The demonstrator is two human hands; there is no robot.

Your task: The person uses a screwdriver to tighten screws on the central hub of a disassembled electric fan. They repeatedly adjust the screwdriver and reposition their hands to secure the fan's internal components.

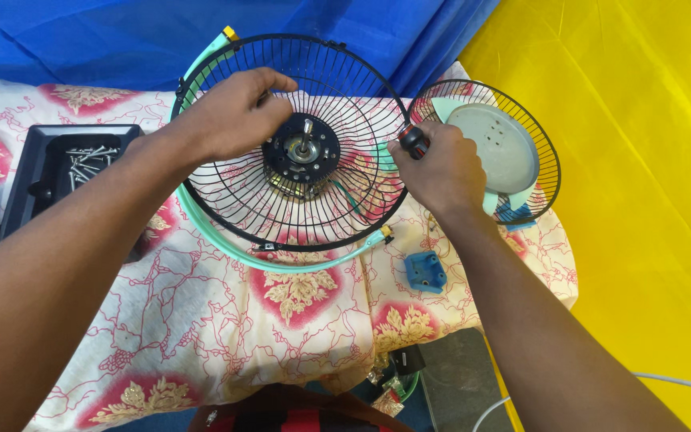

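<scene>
my left hand [233, 112]: fingers curled on the wires of the black rear grille [225, 200], upper left of the motor hub [301, 150]. my right hand [437, 164]: closed round a red-and-black screwdriver [413, 142], at the grille's right rim. grille: mid-table on the floral cloth [201, 320], mint ring [281, 262] beneath it. front grille [521, 120]: just right. blue block [425, 270]: near. black tray [33, 160] with screws [85, 164]: left.

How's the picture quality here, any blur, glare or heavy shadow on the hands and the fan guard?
Head view: even, soft light with no glare; left hand and right hand are sharp, as are the fan guard wires; only faint shadows on the floral tablecloth; forearms at the bottom edges look stretched by the wide lens.
</scene>
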